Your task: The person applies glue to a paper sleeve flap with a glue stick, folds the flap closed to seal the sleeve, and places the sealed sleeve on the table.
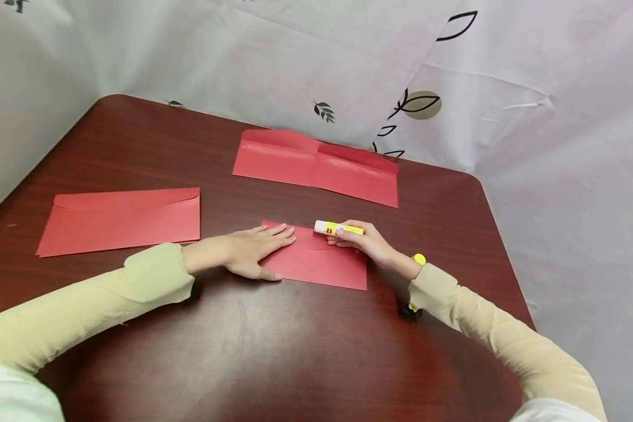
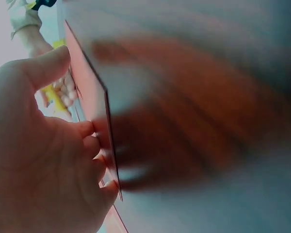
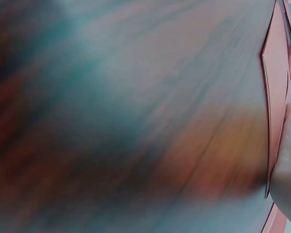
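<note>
A small red envelope (image 1: 322,266) lies on the table in front of me. My left hand (image 1: 253,249) rests on its left part, fingers spread and straight; the left wrist view shows that hand (image 2: 53,141) against the envelope's surface. In my right hand (image 1: 371,243) I grip a yellow glue stick (image 1: 354,229), held nearly level over the envelope's upper right, white end pointing left. Whether the stick touches the paper I cannot tell. At the right edge of the right wrist view, the right hand (image 3: 288,170) is partly cut off beside the envelope (image 3: 276,73).
Red envelopes (image 1: 123,223) lie stacked at the left. A longer red paper (image 1: 316,167) with a centre crease and raised flap lies near the back edge. Under my right wrist is a yellow and black object (image 1: 411,313), mostly hidden. A pale printed cloth (image 1: 274,64) hangs behind the table.
</note>
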A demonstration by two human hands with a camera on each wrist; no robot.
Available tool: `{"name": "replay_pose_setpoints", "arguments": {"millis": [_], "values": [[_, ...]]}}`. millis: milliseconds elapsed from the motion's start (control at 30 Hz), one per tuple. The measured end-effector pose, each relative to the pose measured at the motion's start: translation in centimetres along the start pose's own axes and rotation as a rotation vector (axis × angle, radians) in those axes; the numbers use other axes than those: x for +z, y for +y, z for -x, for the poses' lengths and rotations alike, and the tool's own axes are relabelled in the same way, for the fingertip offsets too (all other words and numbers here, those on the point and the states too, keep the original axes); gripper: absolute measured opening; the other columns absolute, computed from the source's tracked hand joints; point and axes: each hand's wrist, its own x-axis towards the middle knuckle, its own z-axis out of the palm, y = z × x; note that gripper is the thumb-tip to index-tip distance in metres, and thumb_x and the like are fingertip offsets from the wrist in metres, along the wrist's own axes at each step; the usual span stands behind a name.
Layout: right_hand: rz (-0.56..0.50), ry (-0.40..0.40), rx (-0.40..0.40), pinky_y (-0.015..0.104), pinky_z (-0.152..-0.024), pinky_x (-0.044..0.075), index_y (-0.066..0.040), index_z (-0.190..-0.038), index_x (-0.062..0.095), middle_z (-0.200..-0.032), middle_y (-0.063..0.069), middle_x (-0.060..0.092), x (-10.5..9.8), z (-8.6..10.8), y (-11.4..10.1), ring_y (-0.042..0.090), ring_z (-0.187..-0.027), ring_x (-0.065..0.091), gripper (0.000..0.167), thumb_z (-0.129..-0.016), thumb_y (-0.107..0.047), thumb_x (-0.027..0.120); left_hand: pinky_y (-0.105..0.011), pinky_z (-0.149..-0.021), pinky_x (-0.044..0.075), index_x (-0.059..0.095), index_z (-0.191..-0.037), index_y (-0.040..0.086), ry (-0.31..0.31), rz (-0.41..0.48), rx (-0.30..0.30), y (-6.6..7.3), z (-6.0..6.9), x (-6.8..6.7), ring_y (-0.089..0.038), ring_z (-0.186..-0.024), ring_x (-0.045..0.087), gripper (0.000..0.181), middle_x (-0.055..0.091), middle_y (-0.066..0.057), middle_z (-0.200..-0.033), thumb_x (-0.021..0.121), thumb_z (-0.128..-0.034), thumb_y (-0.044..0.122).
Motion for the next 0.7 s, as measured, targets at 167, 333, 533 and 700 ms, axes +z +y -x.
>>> {"name": "replay_pose_setpoints", "arguments": {"millis": [167,333,533,700], "values": [[-0.011,0.013,-0.002,0.029,-0.088,0.055,0.007,-0.113,0.055,-0.097,0.006,0.074,-0.7,0.5,0.1,0.011,-0.091,0.072,0.025,-0.098,-0.012,0.054,-0.047,-0.122,0.007,0.018,-0.155,0.013,-0.013,0.016,-0.033,-0.4,0.8,-0.3,-0.025,-0.151,0.004,0.082,0.008,-0.006,-0.163,0.055,-0.0919,0.05],[-0.012,0.023,0.002,0.027,-0.088,0.055,0.006,-0.113,0.055,-0.094,0.002,0.073,-1.2,1.0,0.3,0.01,-0.091,0.071,0.024,-0.098,-0.012,0.053,-0.05,-0.121,0.008,0.02,-0.154,0.01,0.001,0.028,-0.028,-0.6,1.4,-0.4,-0.03,-0.15,0.005,0.081,0.01,-0.01,-0.163,0.055,-0.0924,0.049],[-0.015,0.039,0.002,0.025,-0.086,0.055,0.007,-0.115,0.054,-0.094,0.0,0.073,-1.6,1.5,0.3,0.008,-0.09,0.071,0.026,-0.099,-0.013,0.053,-0.05,-0.121,0.008,0.019,-0.154,0.011,0.01,0.013,-0.043,-0.9,1.7,-0.3,-0.03,-0.151,0.005,0.079,0.009,-0.009,-0.163,0.054,-0.0934,0.048],[-0.005,0.044,-0.025,0.025,-0.086,0.055,0.008,-0.114,0.054,-0.094,-0.001,0.073,-1.4,1.5,0.3,0.008,-0.09,0.071,0.026,-0.098,-0.013,0.053,-0.052,-0.12,0.011,0.024,-0.153,0.009,0.047,-0.008,-0.029,-0.9,1.9,-0.1,-0.031,-0.15,0.009,0.076,0.014,-0.011,-0.162,0.055,-0.0934,0.045]]}}
